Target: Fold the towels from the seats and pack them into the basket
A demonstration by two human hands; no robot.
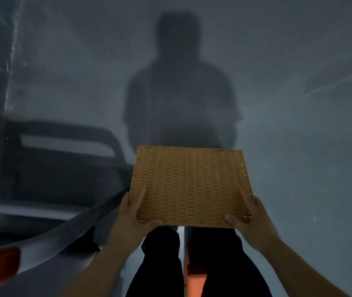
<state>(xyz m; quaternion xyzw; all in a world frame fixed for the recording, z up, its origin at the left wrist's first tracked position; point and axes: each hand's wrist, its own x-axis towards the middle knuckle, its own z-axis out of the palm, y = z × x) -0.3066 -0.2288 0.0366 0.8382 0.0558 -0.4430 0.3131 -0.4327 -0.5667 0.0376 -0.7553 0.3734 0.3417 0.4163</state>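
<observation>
both hands [135, 213] [250, 217] grip the woven basket [190, 185], its inside hidden.

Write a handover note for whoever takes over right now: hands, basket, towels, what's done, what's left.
Left hand grips the basket at its near left corner; right hand grips the near right corner.
Basket is held over the floor, woven face toward the camera; inside hidden.
No towels in view; none shows as packed.
Left: fold towels, pack them.

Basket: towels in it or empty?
Cannot tell. Only a flat woven face of the basket shows; its opening and inside are out of view. The left hand and right hand grip its near corners.
</observation>
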